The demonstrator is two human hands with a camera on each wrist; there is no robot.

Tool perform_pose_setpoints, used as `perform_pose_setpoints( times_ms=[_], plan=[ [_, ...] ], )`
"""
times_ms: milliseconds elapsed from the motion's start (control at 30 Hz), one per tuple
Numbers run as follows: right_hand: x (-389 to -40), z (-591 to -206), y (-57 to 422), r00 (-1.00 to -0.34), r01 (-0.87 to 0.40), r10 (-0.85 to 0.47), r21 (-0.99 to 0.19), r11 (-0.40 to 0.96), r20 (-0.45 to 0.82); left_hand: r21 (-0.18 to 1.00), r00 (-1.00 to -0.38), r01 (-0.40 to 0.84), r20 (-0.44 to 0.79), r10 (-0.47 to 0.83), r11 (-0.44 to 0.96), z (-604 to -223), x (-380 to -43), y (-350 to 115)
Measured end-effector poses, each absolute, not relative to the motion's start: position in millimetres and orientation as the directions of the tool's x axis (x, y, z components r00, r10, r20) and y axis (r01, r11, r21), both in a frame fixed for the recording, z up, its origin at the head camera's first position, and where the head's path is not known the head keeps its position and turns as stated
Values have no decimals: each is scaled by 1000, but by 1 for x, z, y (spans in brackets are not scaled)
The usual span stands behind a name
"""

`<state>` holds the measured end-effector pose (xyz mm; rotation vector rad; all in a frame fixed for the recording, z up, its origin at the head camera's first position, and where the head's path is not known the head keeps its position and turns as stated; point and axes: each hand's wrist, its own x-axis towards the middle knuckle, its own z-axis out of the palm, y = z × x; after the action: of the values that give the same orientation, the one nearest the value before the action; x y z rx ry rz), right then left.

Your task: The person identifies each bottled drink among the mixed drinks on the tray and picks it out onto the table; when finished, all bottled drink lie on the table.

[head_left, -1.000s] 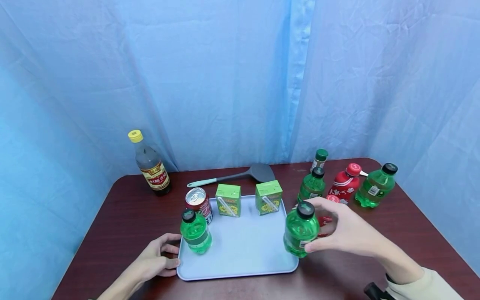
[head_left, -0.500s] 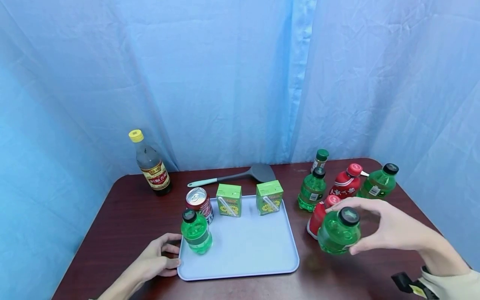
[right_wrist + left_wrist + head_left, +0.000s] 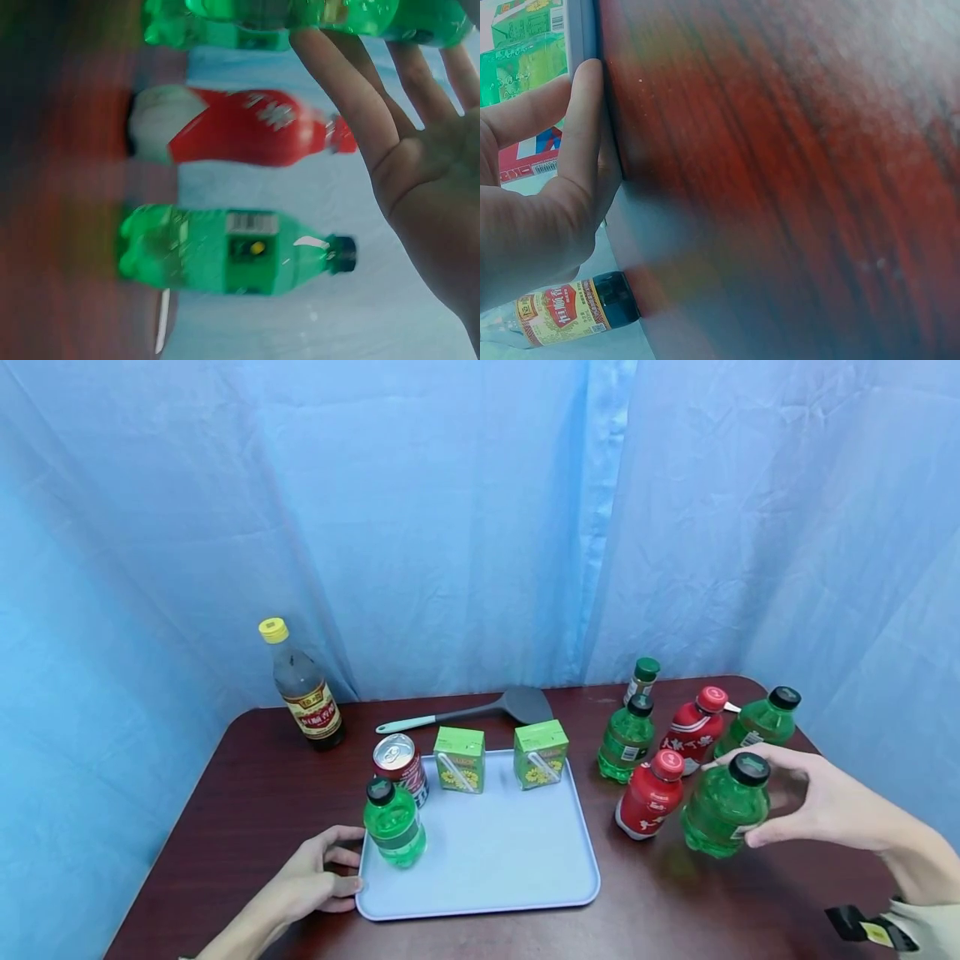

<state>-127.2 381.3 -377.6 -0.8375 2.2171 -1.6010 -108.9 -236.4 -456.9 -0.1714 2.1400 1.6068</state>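
With thumb and fingers spread round it, my right hand (image 3: pixel 832 806) grips a green soda bottle (image 3: pixel 723 810) with a black cap. It is slightly tilted, low over the table at the right; whether its base touches the wood I cannot tell. In the right wrist view this bottle (image 3: pixel 330 11) fills the top edge, partly cut off. My left hand (image 3: pixel 318 872) rests at the left rim of a pale blue tray (image 3: pixel 495 860), its fingertips touching the edge. On the tray stand another green bottle (image 3: pixel 395 827), a dark red can (image 3: pixel 401 768) and two green juice boxes (image 3: pixel 460 760).
Beside the right hand stand two red bottles (image 3: pixel 651 797), a green bottle (image 3: pixel 626 739) and a further green bottle (image 3: pixel 761 722). A small green-capped jar (image 3: pixel 642 681) is behind them. A spatula (image 3: pixel 480 710) lies behind the tray. A yellow-capped sauce bottle (image 3: pixel 307 693) stands back left.
My right hand has carried the green bottle rightward from the tray's right edge, past the front red bottle. The left hand and tray have stayed in place.
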Motion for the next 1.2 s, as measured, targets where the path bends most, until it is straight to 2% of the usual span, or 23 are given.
perform_pose_setpoints(
  times_ms=[133, 300, 633, 967, 1200],
  plan=[
    [-128, -388, 388, -869, -259, -489, -915, 309, 81, 876, -888, -367, -430, 164, 314, -456, -109, -236],
    [-130, -407, 392, -919, -250, -383, -890, 381, 94, 869, -885, -380, -442, 150, 318, -455, -108, -237],
    [-135, -425, 394, -977, -195, -184, -775, 601, 103, 873, -887, -373, -435, 155, 314, -455, -107, -239],
    [-137, -432, 403, -987, -148, -141, -753, 641, 74, 868, -883, -381, -444, 155, 318, -455, -109, -235],
    [-141, -438, 405, -973, -216, -200, -771, 598, 117, 865, -884, -386, -446, 142, 321, -455, -108, -235]
  ],
)
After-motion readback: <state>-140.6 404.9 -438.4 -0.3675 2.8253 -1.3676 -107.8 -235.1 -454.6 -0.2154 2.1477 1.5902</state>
